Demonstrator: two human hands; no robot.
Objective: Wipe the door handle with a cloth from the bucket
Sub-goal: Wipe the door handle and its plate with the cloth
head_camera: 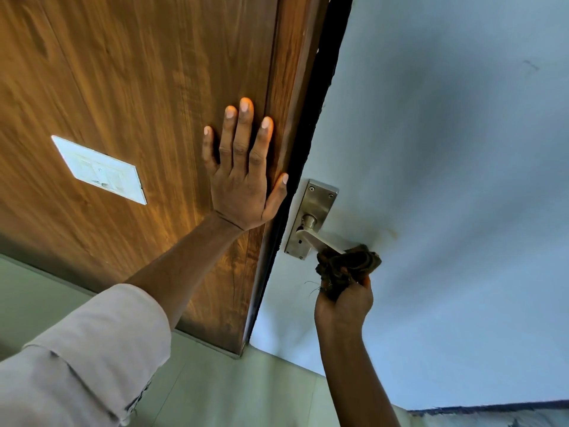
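Note:
A steel lever door handle [318, 240] sticks out of a metal backplate [317, 208] on a pale blue door [446, 180]. My right hand [343, 303] is closed around a dark brown, frayed cloth [348, 266], and the cloth is pressed over the free end of the lever. My left hand [243, 174] lies flat with spread fingers on the brown wooden panel [138, 87] beside the door's edge, holding nothing. The bucket is out of view.
A white switch plate [100, 169] is set in the wooden panel at the left. A dark gap [311, 127] runs between panel and door. Pale green floor tiles [215, 380] lie below. The door's bottom edge [492, 406] shows at lower right.

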